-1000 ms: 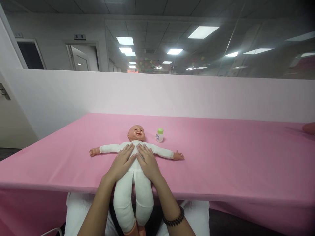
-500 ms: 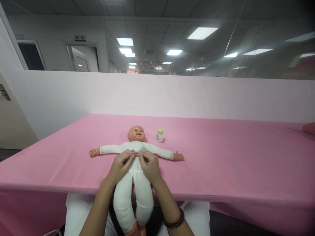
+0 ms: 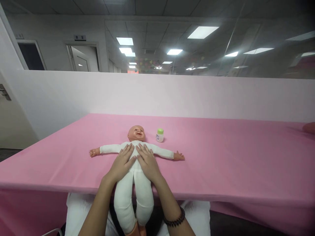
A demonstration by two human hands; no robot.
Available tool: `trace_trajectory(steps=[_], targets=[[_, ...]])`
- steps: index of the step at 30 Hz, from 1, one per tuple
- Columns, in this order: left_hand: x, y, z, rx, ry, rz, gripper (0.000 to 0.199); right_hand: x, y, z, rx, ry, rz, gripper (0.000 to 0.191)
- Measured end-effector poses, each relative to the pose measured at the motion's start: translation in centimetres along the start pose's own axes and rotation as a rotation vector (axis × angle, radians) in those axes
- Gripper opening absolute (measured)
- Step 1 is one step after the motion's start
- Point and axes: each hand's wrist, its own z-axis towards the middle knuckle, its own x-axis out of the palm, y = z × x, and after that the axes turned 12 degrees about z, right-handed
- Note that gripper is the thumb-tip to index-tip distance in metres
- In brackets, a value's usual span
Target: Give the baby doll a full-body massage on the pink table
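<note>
Baby doll (image 3: 135, 172) lies on its back on the pink-covered surface (image 3: 221, 157), my left hand (image 3: 122, 163) and right hand (image 3: 147, 162) resting open and flat on its chest. Padded body looks soft and light, best taken at the torso.

Partition: a low white partition wall (image 3: 172, 95) runs left to right across the far side of the pink table.
Glass: a glass panel (image 3: 248, 62) rises above the partition on the right, full of reflections.
Doors: beyond the partition on the left, a doorway (image 3: 83, 58) stands open, with a dark opening (image 3: 31, 55) beside it. A pale door with a metal handle (image 3: 3, 91) is nearest on the left.
Ceiling: grey tiles (image 3: 152, 32) with bright rectangular light panels (image 3: 203, 32).
Far end: a small red-lit sign (image 3: 133, 71) and colourful wall decorations (image 3: 147, 64).
Furniture: the long table, pink cloth (image 3: 233, 157) hanging over its near edge.
Floor: dark, showing at left (image 3: 8, 154).
</note>
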Motion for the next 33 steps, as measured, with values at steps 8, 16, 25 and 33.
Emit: trace_trajectory(steps=[8, 16, 25, 33], targets=[[1.8, 2.0, 0.1, -0.231, -0.109, -0.206, 0.074, 0.7, -0.9, 0.6, 0.118, -0.103, 0.053, 0.065], [1.4, 1.5, -0.2, -0.243, -0.481, -0.185, 0.033, 0.8, -2.0, 0.3, 0.041, -0.504, 0.182, 0.046], [0.0, -0.1, -0.9, 0.178, -0.225, -0.172, 0.042, 0.5, -0.4, -0.3, -0.333, -0.297, 0.295, 0.034], [-0.4, -0.2, -0.6, 0.069, 0.035, 0.012, 0.068, -0.3, 0.1, -0.1, -0.074, 0.053, 0.001, 0.051]])
